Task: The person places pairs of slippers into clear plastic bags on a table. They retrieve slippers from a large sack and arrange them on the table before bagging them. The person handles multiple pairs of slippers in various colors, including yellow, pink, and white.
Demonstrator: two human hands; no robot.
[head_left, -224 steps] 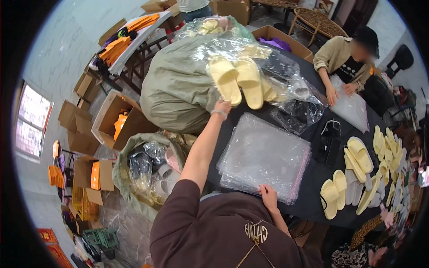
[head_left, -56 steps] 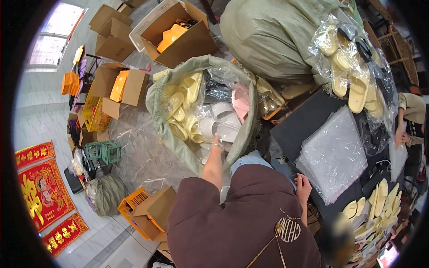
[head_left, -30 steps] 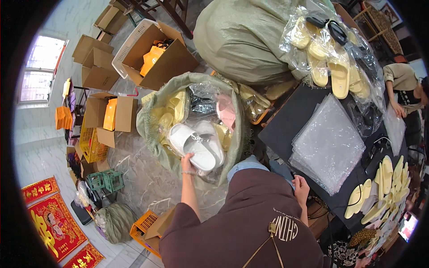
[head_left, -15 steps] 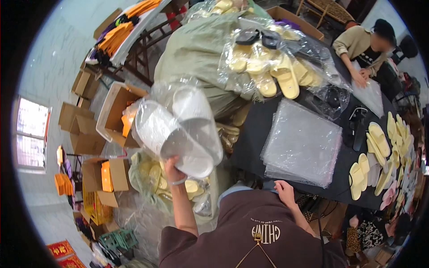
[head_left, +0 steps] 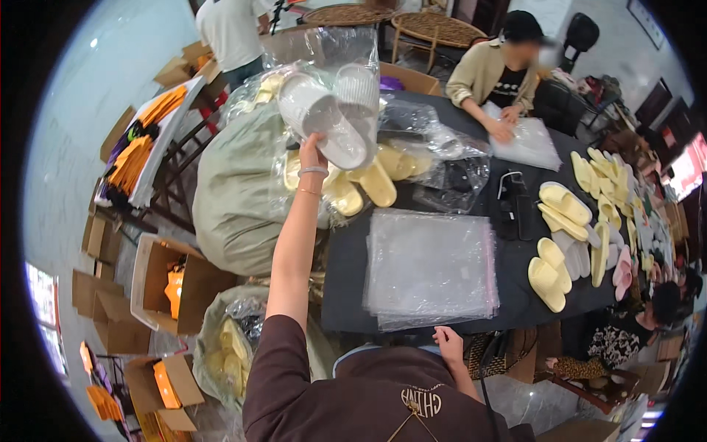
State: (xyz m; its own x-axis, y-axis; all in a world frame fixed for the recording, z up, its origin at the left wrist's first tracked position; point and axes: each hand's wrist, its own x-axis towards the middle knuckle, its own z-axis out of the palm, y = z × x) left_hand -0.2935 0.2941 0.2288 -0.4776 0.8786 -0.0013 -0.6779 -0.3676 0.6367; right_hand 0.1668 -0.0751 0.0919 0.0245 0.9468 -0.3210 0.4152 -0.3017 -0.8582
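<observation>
My left arm is stretched far forward. In my left hand (head_left: pixel 312 152), closed at their near end, is a pair of pale grey slippers (head_left: pixel 324 118) in a clear plastic bag. They hang over a heap of bagged yellow slippers (head_left: pixel 375 180) at the table's far left, partly covering it. My right hand (head_left: pixel 449 345) is at the near table edge, close to my body, its fingers curled in with nothing visible in them. Just beyond it lies a stack of clear plastic bags (head_left: pixel 431 269) on the black-covered table (head_left: pixel 345 258).
A large green sack (head_left: pixel 236 191) bulges left of the table. Loose yellow slippers (head_left: pixel 549 274) and a black stand (head_left: pixel 514 210) occupy the right side. Across the table a person (head_left: pixel 501 74) handles clear bags (head_left: pixel 526 144). Cardboard boxes (head_left: pixel 177 287) line the left.
My left hand has carried the bagged slippers forward, away from me, to the heap at the far left. My right hand stays by the near table edge. The view has turned.
</observation>
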